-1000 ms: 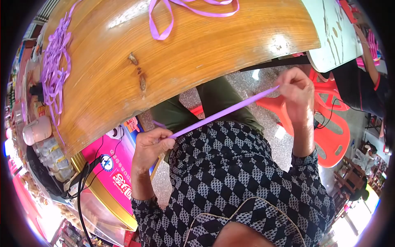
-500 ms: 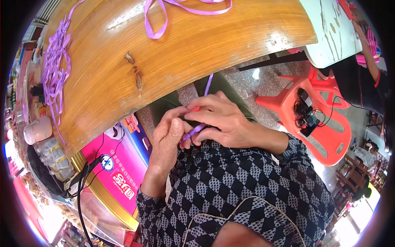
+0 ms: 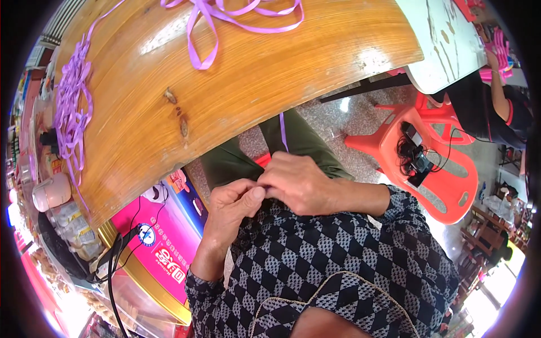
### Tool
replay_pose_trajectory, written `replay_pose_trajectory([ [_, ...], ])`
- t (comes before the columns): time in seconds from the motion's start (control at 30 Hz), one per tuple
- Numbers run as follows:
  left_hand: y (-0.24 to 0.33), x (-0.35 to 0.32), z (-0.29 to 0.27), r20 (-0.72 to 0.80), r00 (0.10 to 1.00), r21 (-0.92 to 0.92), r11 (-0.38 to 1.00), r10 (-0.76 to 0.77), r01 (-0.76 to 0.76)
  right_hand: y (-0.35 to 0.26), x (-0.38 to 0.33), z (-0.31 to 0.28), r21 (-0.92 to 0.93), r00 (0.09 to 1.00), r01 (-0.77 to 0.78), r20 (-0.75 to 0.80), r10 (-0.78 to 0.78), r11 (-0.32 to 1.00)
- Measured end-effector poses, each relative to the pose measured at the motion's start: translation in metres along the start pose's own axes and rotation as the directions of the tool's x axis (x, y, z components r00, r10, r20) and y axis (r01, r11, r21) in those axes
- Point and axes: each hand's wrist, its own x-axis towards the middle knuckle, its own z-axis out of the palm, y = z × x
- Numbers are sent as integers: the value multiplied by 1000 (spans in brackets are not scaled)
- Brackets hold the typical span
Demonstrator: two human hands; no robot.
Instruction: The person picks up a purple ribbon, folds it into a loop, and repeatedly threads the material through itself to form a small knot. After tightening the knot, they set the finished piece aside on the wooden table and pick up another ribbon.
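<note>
My left hand [image 3: 232, 207] and my right hand [image 3: 301, 185] meet above my lap, fingertips pressed together. Both are closed on a purple ribbon [image 3: 283, 133], which runs down from the table's edge to behind my right hand. The braided part of it that lies between my fingers is now hidden by them. On the wooden table [image 3: 248, 96] in front of me lie loose purple ribbon loops [image 3: 204, 56], and a thick tangle of purple ribbon [image 3: 75, 107] hangs along its left side.
At the right stands a red plastic stool [image 3: 451, 186] with black cables and small devices [image 3: 416, 158] on it. A marble-patterned table [image 3: 442, 50] adjoins at the far right, where another person's arm [image 3: 497, 84] shows. A pink-topped case [image 3: 152, 236] and a pink jar [image 3: 52, 193] are at the left.
My hands have drawn together and slightly down, fingers now closed tight over the braided piece that showed before. The ribbon loops have come further into view on the table.
</note>
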Motion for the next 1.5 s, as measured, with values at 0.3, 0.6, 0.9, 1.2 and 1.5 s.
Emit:
replay_pose_trajectory([
  [0.3, -7, -38, -72, -222, 958, 332, 938, 180, -99, 16, -14, -81, -421, 991, -82, 60, 118, 903],
  [0.6, -38, -86, -188, -554, 780, 346, 933, 291, -103, 96, -116, -187, -262, 700, -688, -489, 521, 677],
  [0.9, -73, -71, -206, -709, 603, 283, 931, 365, -230, 121, -118, -164, 464, 329, -639, -556, 764, 613],
  [1.2, -120, -42, -229, -659, 750, -746, 184, -64, -640, 140, -103, -146, 955, 439, 298, -140, 888, 4],
  [1.5, -83, -40, -174, -513, 852, -827, 206, 105, -523, 84, -73, -137, 956, 599, -42, -209, 773, 291],
])
